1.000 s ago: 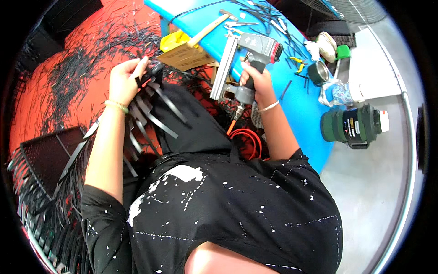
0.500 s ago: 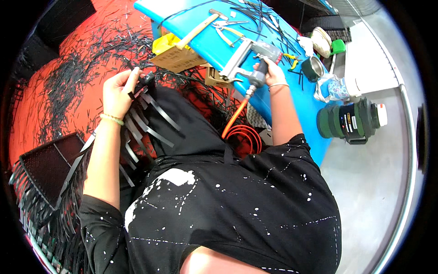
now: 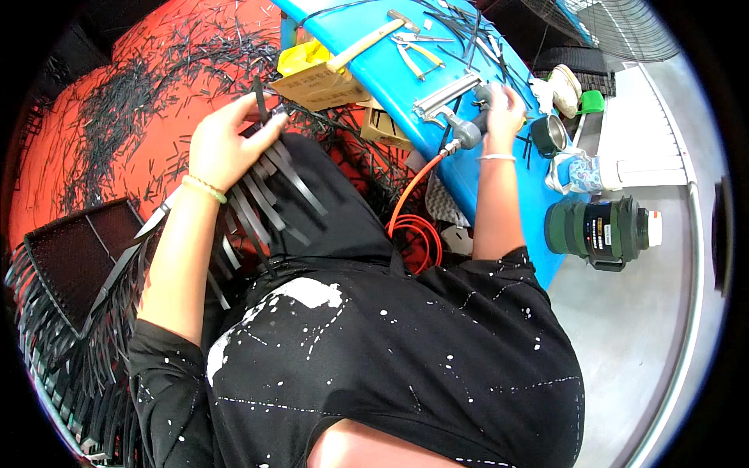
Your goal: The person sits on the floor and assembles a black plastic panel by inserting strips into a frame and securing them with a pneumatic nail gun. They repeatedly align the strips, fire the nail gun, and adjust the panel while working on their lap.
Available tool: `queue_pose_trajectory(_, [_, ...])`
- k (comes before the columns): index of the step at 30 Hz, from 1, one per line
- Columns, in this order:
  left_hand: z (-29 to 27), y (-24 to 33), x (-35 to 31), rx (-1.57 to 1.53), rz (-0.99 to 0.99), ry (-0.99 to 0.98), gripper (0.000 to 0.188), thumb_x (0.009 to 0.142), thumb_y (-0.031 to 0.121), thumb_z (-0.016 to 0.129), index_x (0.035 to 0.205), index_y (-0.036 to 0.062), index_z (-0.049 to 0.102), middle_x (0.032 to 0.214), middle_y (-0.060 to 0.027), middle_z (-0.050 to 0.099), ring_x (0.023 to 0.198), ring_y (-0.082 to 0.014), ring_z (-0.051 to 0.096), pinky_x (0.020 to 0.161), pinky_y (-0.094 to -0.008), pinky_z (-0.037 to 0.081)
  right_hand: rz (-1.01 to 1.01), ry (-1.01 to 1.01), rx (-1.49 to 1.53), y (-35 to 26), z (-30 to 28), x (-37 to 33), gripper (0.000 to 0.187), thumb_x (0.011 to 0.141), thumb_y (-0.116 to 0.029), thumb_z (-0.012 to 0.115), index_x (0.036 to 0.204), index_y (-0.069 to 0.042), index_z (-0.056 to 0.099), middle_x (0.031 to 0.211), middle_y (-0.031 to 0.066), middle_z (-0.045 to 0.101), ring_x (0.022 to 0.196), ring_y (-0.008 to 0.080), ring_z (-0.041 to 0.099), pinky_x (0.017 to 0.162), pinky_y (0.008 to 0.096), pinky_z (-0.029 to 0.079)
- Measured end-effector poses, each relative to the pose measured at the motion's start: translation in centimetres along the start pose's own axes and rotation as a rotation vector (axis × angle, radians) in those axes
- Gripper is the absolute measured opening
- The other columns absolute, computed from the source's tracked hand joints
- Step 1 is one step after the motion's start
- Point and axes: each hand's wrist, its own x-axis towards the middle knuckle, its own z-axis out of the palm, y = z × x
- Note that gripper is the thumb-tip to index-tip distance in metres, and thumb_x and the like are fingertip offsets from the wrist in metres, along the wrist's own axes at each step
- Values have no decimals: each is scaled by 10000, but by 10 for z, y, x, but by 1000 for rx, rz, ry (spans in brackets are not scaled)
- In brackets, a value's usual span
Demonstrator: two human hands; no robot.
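Head view: left hand (image 3: 232, 144) grips black strips (image 3: 269, 204) (too many to count) over the leg (image 3: 335, 210). Right hand (image 3: 505, 118) at one nail gun (image 3: 447, 97), table's (image 3: 532, 218) left edge; grip there, cannot tell. Step looks like gun handling; next move calls for a slack hose (image 3: 417, 181). One hammer (image 3: 367, 45), left edge; one cup (image 3: 549, 136), right edge.

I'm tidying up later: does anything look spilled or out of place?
Yes: black strip scraps lie strewn across the red floor left of the blue table, like litter. A hammer handle also pokes past the table's edge.
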Motion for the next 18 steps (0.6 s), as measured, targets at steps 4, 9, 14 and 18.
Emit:
queue_pose_trajectory(4, [1,8,-17,496,-74,-111,555,840,535,699,1228,140,653,989,-128,729,917,-301,709,794,-407,555,-485,-388,-613,-15,55,2,684,817,-550,720,1175,28,647,1161,229,660,1100,356,629,975,424,477])
queue_pose_trajectory(9, [0,9,-17,508,-176,-108,497,811,552,702,980,85,678,848,-125,704,797,-297,698,721,-420,546,-475,-514,-1234,4,124,15,955,737,-843,559,1221,-26,657,1266,197,635,1202,332,595,1040,520,407])
queue_pose_trajectory(14, [2,5,-15,484,-70,-81,508,810,555,686,972,73,672,864,-109,706,819,-297,699,721,-409,548,-252,-699,-1423,1,133,19,1100,696,-922,486,1325,-28,616,1352,203,580,1258,349,566,1059,536,387])
queue_pose_trajectory(18, [0,-3,-16,537,-74,-93,469,820,537,675,924,80,655,854,-121,698,804,-316,692,723,-423,548,-384,-738,-1426,0,130,23,1021,678,-921,493,1159,-48,716,1224,223,656,1124,355,654,949,552,466])
